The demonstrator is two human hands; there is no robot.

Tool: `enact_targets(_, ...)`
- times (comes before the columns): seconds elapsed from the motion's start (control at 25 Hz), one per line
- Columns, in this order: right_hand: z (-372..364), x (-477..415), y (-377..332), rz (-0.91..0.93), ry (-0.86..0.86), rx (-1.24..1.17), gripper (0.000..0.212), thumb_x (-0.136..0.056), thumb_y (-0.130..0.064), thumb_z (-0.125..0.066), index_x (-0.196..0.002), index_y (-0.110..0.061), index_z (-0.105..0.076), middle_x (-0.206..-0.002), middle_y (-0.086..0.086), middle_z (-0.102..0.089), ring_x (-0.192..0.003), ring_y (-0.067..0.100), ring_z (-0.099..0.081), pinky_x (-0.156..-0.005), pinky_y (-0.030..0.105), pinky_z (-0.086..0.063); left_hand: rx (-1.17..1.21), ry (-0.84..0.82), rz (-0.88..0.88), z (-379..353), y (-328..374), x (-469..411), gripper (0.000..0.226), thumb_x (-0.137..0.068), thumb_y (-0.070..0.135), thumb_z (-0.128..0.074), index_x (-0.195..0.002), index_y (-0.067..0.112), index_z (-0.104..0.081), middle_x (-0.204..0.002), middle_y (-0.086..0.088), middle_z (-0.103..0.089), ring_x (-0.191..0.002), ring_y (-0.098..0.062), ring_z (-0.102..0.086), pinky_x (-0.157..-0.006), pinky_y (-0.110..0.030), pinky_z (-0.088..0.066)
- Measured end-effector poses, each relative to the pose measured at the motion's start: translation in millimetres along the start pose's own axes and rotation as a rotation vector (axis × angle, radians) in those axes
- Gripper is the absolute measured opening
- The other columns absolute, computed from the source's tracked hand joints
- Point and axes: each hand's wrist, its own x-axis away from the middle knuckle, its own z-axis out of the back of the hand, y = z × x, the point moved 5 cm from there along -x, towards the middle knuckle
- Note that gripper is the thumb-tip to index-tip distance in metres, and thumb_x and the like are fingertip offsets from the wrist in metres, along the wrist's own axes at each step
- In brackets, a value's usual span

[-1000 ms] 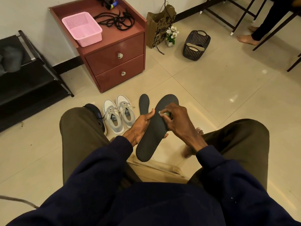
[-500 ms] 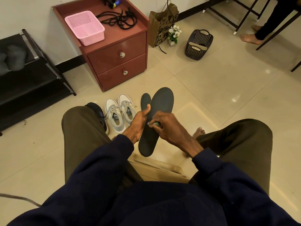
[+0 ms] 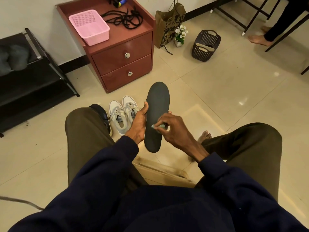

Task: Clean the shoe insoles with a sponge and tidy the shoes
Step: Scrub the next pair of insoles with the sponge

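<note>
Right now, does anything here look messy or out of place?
Mostly the black laces, left in a loose tangle on top of the red cabinet. Pale insoles also lie crosswise in the dark basket on the floor. The black insole under the green sponge looks undamaged.

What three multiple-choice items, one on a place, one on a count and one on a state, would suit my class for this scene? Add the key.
1. Where does the pink basket stand? A. on the red cabinet B. on the floor C. on the black rack
2. How many drawers does the cabinet have? A. one B. two C. three
3. What is the right hand doing? A. hanging idle B. pressing a sponge on the dark insole C. tying laces
Key: 1 A, it sits on the cabinet's top; 2 B, two knobbed fronts show; 3 B, it pinches the green sponge against the insole that the left hand holds.
</note>
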Motion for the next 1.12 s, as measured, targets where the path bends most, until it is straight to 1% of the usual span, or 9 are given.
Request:
enact_targets(0.08,8.0,0.6,9.0,-0.035,0.11,0.048,0.008,-0.089,-0.016,-0.079,-0.092,-0.011,-0.073,-0.089,-0.002,-0.063,-0.077,0.001,-0.054,-0.067,0.016,-0.043,0.006,0.021,-0.031,-1.2,2.7,-0.5,0.062,-0.106,0.056,-0.039,-0.122,0.005,-0.07,-0.121,-0.018,-0.072,-0.105,-0.031,-0.073,-0.093,-0.042,-0.059)
enact_targets(0.12,7.0,2.2,8.7,-0.033,0.11,0.041,0.007,-0.089,-0.015,-0.079,-0.092,-0.011,-0.073,-0.09,-0.002,-0.063,-0.078,0.001,-0.055,-0.067,0.018,-0.045,0.033,0.027,-0.031,-1.6,2.6,-0.6,0.063,-0.105,0.057,-0.039,-0.126,0.005,-0.067,-0.123,-0.019,-0.071,-0.107,-0.031,-0.072,-0.093,-0.043,-0.059)
enact_targets(0.24,-9.5,7.1,-12.8,0.013,-0.107,-0.092,0.006,-0.086,-0.013,-0.081,-0.091,-0.012,-0.078,-0.092,-0.004,-0.066,-0.083,0.009,-0.062,-0.07,0.026,-0.054,0.148,0.009,-0.026,-1.3,5.5,-1.5,0.072,-0.102,0.062,-0.043,-0.146,0.004,-0.051,-0.143,-0.024,-0.057,-0.127,-0.035,-0.059,-0.107,-0.046,-0.05)
enact_targets(0.36,-12.9,8.4,-21.0,-0.008,-0.337,-0.201,0.005,-0.085,-0.013,-0.082,-0.089,-0.015,-0.081,-0.091,-0.006,-0.067,-0.08,0.015,-0.066,-0.068,0.032,-0.056,0.228,0.023,-0.042,1.2,11.4,-1.8,0.074,-0.101,0.06,-0.047,-0.149,0.003,-0.048,-0.147,-0.022,-0.054,-0.136,-0.035,-0.053,-0.115,-0.045,-0.042)
enact_targets(0.56,8.3,2.9,-6.0,0.033,-0.024,0.047,0.006,-0.086,-0.014,-0.082,-0.088,-0.013,-0.076,-0.088,-0.004,-0.064,-0.076,0.007,-0.058,-0.067,0.024,-0.05,0.298,0.024,-0.019,1.6,11.2,-4.2,0.073,-0.101,0.06,-0.048,-0.147,0.004,-0.051,-0.144,-0.022,-0.057,-0.138,-0.034,-0.052,-0.119,-0.045,-0.037)
enact_targets(0.72,-9.0,8.9,-20.7,0.001,-0.339,-0.15,0.006,-0.085,-0.012,-0.082,-0.089,-0.016,-0.081,-0.09,-0.007,-0.069,-0.08,0.012,-0.066,-0.068,0.029,-0.057,0.245,-0.022,-0.006,-2.8,7.8,-3.2,0.075,-0.102,0.062,-0.045,-0.149,0.003,-0.048,-0.152,-0.017,-0.051,-0.14,-0.032,-0.049,-0.122,-0.044,-0.033)
enact_targets(0.96,6.1,1.0,6.2,-0.111,-0.006,-0.019,0.009,-0.082,-0.018,-0.085,-0.088,-0.013,-0.08,-0.086,-0.005,-0.068,-0.075,0.005,-0.061,-0.065,0.017,-0.048,0.152,-0.04,0.042,-6.5,-4.9,-3.8,0.07,-0.104,0.055,-0.031,-0.149,0.004,-0.047,-0.149,-0.03,-0.049,-0.141,-0.04,-0.046,-0.121,-0.05,-0.031)
enact_targets(1.04,3.6,2.6,10.0,-0.14,0.01,-0.024,0.009,-0.082,-0.018,-0.085,-0.087,-0.013,-0.079,-0.085,-0.006,-0.069,-0.074,0.004,-0.061,-0.065,0.017,-0.047,0.09,0.007,0.049,-3.9,-8.4,-5.5,0.061,-0.104,0.044,-0.035,-0.147,0.002,-0.049,-0.144,-0.028,-0.054,-0.137,-0.037,-0.052,-0.118,-0.049,-0.038)
enact_targets(1.12,6.8,3.2,13.9,-0.17,0.075,-0.033,0.007,-0.083,-0.018,-0.084,-0.087,-0.014,-0.079,-0.083,-0.005,-0.069,-0.073,0.006,-0.061,-0.064,0.022,-0.049,-0.02,0.059,0.045,-4.0,-10.1,-4.8,0.052,-0.104,0.033,-0.042,-0.139,-0.002,-0.055,-0.13,-0.022,-0.065,-0.118,-0.031,-0.067,-0.103,-0.044,-0.053)
